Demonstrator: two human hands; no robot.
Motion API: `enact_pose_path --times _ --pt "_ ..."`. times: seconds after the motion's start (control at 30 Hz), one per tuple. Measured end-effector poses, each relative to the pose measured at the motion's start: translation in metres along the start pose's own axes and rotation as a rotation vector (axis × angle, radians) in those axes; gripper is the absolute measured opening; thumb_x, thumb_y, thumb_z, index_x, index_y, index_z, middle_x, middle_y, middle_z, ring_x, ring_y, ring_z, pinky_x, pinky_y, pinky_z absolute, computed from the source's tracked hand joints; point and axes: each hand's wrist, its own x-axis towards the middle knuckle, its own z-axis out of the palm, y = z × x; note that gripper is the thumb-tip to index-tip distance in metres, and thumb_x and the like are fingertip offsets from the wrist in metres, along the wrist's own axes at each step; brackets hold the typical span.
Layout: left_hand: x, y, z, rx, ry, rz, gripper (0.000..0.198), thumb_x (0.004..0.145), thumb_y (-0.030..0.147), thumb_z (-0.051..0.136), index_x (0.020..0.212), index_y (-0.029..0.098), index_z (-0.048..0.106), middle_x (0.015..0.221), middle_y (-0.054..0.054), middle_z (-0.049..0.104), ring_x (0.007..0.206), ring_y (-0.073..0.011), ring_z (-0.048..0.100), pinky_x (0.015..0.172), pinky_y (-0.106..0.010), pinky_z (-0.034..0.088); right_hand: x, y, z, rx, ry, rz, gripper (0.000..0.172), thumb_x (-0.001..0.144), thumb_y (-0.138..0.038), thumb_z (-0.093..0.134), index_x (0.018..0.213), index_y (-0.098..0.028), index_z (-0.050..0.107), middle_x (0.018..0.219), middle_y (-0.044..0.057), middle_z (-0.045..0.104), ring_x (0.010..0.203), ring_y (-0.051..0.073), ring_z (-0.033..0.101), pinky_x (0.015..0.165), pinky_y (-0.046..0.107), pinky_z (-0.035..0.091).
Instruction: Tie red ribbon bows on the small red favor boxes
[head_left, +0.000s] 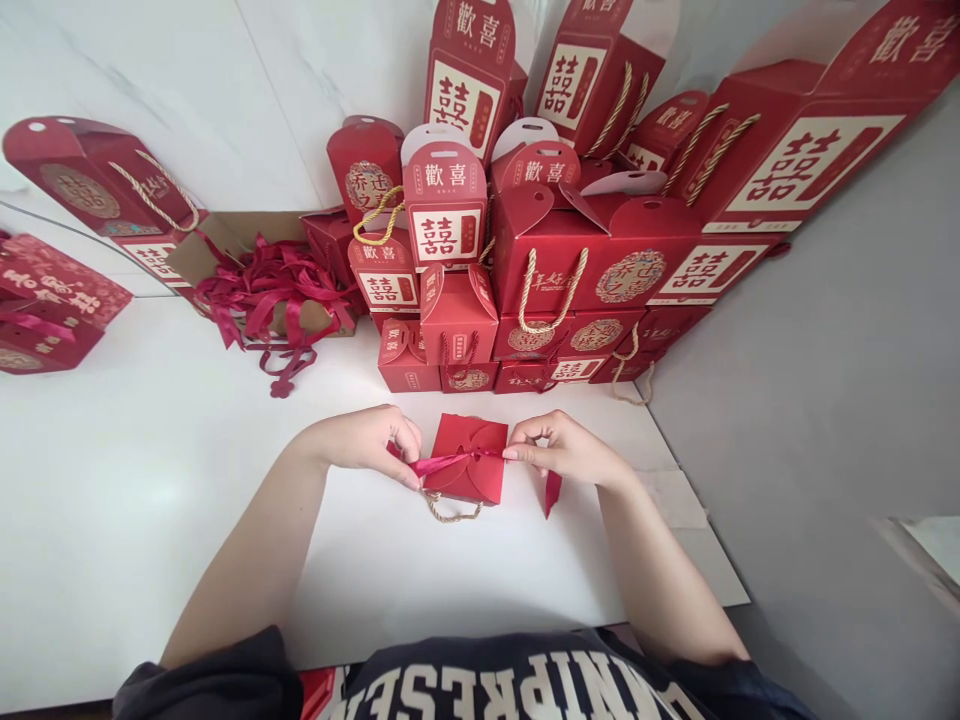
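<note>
Head view, clock directions taken from the small red cardboard box with petal-shaped top flaps [475, 482]. This box sits on the white smooth-topped table [390, 580], between the person's two hands, which are apart from each other. The left hand [386, 445], at nine o'clock, is pinched on the shiny crimson ribbon [444, 463], which crosses the box top. The right hand [555, 447], at three o'clock, has thumb and fingertips closed on the same ribbon; a loose end hangs at about four o'clock. At six o'clock a twisted gold cord handle [456, 519] extends from the box's near edge. From eleven to two o'clock stands a stack of red-and-cream printed gift boxes [459, 318]. Between ten and eleven, a tangled heap of crimson ribbons [262, 285] fills an open brown cardboard carton [201, 256].
</note>
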Motion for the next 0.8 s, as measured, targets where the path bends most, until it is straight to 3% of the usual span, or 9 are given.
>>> enact_pose_path --times 0.17,0.33,0.5,0.6,0.7,0.8 --pt "-0.004 -0.004 -0.003 -0.134 -0.054 -0.12 0.022 0.072 0.038 0.075 0.074 0.017 0.078 0.068 -0.005 0.069 0.06 -0.0147 0.061 0.057 -0.024 0.047 -0.002 0.006 -0.005 0.018 0.012 -0.001 0.034 0.088 -0.047 0.06 0.073 -0.016 0.062 0.055 -0.003 0.053 0.052 0.01 0.044 0.053 0.024 0.035" --pt "0.0 -0.014 -0.004 -0.158 -0.007 -0.073 0.02 0.072 0.035 0.077 0.078 0.017 0.077 0.062 -0.002 0.069 0.056 -0.0125 0.06 0.055 -0.021 0.045 -0.001 0.01 -0.009 0.023 -0.017 0.0 0.033 0.087 -0.047 0.061 0.075 -0.016 0.064 0.056 -0.003 0.053 0.053 0.01 0.047 0.054 0.023 0.036" --pt "0.002 -0.019 -0.005 -0.133 -0.086 -0.08 0.016 0.078 0.034 0.072 0.076 0.019 0.078 0.065 -0.003 0.07 0.063 -0.0139 0.062 0.062 -0.022 0.048 0.002 0.013 -0.011 0.023 -0.011 0.003 0.033 0.087 -0.046 0.061 0.074 -0.016 0.063 0.056 -0.002 0.055 0.053 0.011 0.043 0.054 0.024 0.034" --pt "0.003 -0.018 -0.006 -0.135 -0.044 0.063 0.013 0.076 0.033 0.075 0.077 0.021 0.079 0.083 -0.005 0.072 0.072 -0.0147 0.064 0.067 -0.023 0.05 0.004 0.014 -0.011 0.034 -0.022 0.004 0.031 0.088 -0.044 0.06 0.074 -0.017 0.062 0.056 -0.003 0.055 0.054 0.011 0.044 0.056 0.025 0.034" --pt "0.012 -0.014 -0.001 -0.183 0.096 0.284 0.01 0.073 0.032 0.078 0.074 0.022 0.08 0.115 -0.01 0.068 0.1 -0.0224 0.064 0.086 -0.031 0.052 0.004 0.014 -0.01 0.034 -0.035 0.009 0.03 0.089 -0.044 0.059 0.076 -0.017 0.062 0.057 -0.003 0.055 0.056 0.011 0.047 0.058 0.025 0.037" --pt "0.026 -0.013 0.008 -0.277 0.189 0.455 0.012 0.076 0.034 0.076 0.072 0.024 0.08 0.121 -0.012 0.069 0.126 -0.0301 0.052 0.105 -0.044 0.041 0.005 0.014 -0.008 0.04 -0.066 0.018 0.03 0.089 -0.045 0.059 0.078 -0.017 0.063 0.063 -0.001 0.059 0.06 0.012 0.053 0.061 0.025 0.042"
